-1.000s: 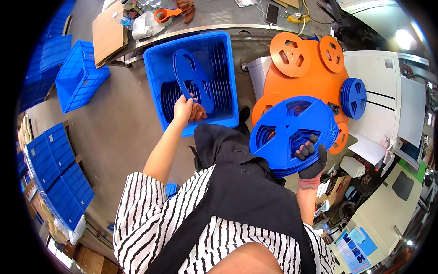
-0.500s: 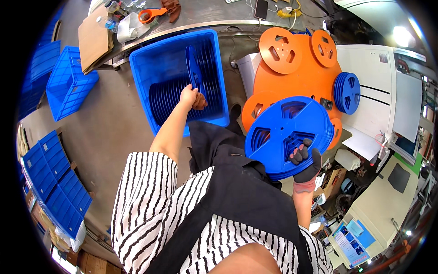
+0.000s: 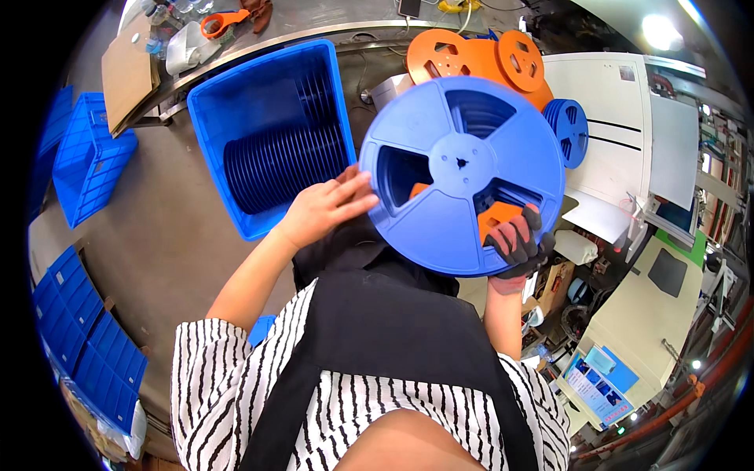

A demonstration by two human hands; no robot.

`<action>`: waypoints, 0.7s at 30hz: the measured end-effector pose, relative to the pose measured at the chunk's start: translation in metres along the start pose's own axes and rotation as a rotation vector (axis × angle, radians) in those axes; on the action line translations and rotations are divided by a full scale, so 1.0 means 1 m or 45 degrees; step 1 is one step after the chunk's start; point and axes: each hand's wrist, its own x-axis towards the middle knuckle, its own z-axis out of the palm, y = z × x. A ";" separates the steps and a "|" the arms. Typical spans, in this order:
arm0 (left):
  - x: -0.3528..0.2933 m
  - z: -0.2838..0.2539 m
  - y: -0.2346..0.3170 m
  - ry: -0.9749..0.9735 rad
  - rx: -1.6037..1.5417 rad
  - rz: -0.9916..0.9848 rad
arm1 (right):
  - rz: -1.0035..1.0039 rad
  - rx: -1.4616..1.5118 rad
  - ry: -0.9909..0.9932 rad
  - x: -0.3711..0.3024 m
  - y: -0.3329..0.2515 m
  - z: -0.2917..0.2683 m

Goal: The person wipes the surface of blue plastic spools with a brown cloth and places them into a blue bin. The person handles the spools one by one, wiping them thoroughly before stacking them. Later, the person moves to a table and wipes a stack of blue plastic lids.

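Note:
My gloved right hand [image 3: 514,245] grips a stack of blue plastic reels [image 3: 408,118] by the lower right, its fingers hooked through a cut-out. The stack is raised in front of me, its round face turned up toward me. At the left rim of the stack is my bare left hand [image 3: 323,210], fingers stretched out; they meet the rim in view, but I cannot tell how firmly they touch. To the left, a blue bin [image 3: 206,153] holds rows of dark blue reels [image 3: 283,169] standing on edge.
Behind the stack are orange reels [image 3: 440,53] and a smaller set of blue reels [image 3: 567,129]. A metal table [image 3: 302,22] runs along the far side with cardboard [image 3: 126,74] at its left end. Blue crates [image 3: 90,161] stand at left, a white cabinet [image 3: 605,94] at right.
My left hand has left the bin, where it was at an upright blue reel, and come to the stack's left rim. The stack has risen closer to me, its face more fully visible.

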 end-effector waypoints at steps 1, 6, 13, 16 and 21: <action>0.007 -0.006 0.011 -0.032 0.050 0.031 | 0.021 0.022 -0.029 0.003 0.003 0.005; 0.009 -0.013 0.019 0.001 0.152 -0.006 | 0.186 -0.059 -0.186 0.009 -0.003 -0.006; -0.026 -0.020 0.027 -0.031 -0.211 -0.155 | 0.202 -0.673 0.173 0.021 0.025 0.052; -0.041 -0.031 0.038 -0.195 -0.928 -0.931 | 0.438 -0.538 -0.016 0.022 0.012 0.037; -0.070 -0.022 0.033 0.437 -2.180 -1.270 | 0.442 -0.631 0.133 0.002 0.011 0.016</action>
